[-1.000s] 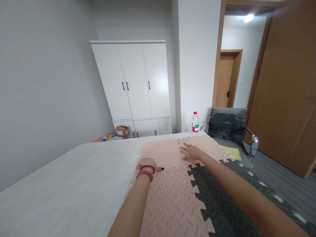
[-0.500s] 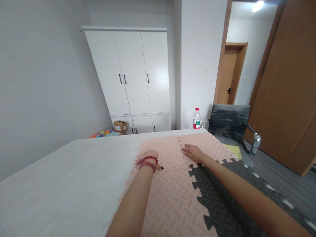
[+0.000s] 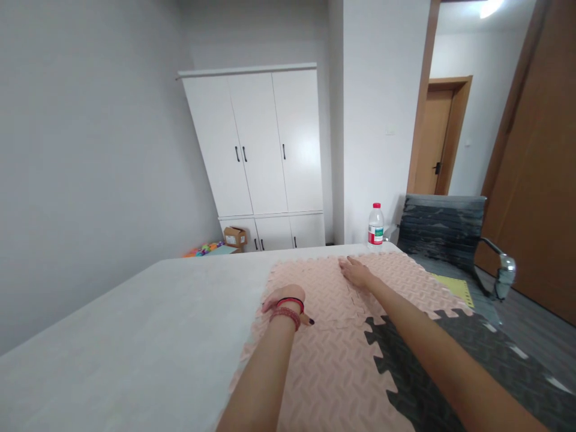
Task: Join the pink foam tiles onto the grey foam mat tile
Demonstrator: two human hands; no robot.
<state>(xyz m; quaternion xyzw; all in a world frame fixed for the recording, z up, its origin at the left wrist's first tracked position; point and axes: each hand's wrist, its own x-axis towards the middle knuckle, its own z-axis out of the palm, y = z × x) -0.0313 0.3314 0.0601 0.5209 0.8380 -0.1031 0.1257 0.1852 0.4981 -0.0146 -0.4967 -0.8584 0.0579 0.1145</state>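
Pink foam puzzle mats (image 3: 333, 348) lie joined on a white table (image 3: 135, 336), with dark grey mats (image 3: 450, 366) linked along their right side. My left hand (image 3: 284, 300), red bands on its wrist, presses flat on the pink mat near its left edge. My right hand (image 3: 355, 271) lies flat farther back, on the seam between two pink tiles near the table's far edge. Neither hand holds anything.
A water bottle (image 3: 375, 225) stands at the table's far right corner. A grey office chair (image 3: 445, 240) with a yellow mat piece (image 3: 454, 287) on its seat sits to the right. A white wardrobe (image 3: 261, 156), a cardboard box (image 3: 234, 236) and an open wooden door lie beyond.
My right hand has slid farther along the seam toward the table's far edge. My left hand stays pressed on the pink mat. The view has shifted slightly left.
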